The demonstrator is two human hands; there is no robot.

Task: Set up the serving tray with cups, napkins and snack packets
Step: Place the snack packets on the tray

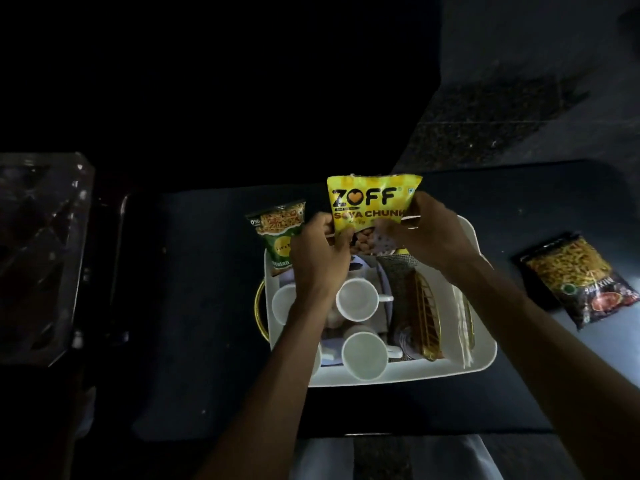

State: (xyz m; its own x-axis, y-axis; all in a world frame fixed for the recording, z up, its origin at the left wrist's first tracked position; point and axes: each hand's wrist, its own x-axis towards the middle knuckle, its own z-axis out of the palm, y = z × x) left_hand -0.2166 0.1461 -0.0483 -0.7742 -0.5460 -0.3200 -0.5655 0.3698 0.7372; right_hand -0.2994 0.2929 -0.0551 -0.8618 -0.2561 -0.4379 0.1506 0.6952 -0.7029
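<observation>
yellow packet (372,202) | green packet (278,233) | white cups (356,299) | white tray (481,355) | black packet (581,282)

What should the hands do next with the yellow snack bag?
Probably lower it into the far end of the white plastic tray. Both the left hand and right hand hold the yellow soya chunks packet upright above that end, beside the green snack packet, beyond the white cups.

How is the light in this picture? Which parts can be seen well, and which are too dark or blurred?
Head view: light falls only on the middle, so the yellow packet, both hands (left hand, right hand) and the white tray read clearly; the top and left are almost black; the clear container at left shows only faint glints; the white cups look slightly overexposed; the edges bend from the wide-angle lens.
</observation>
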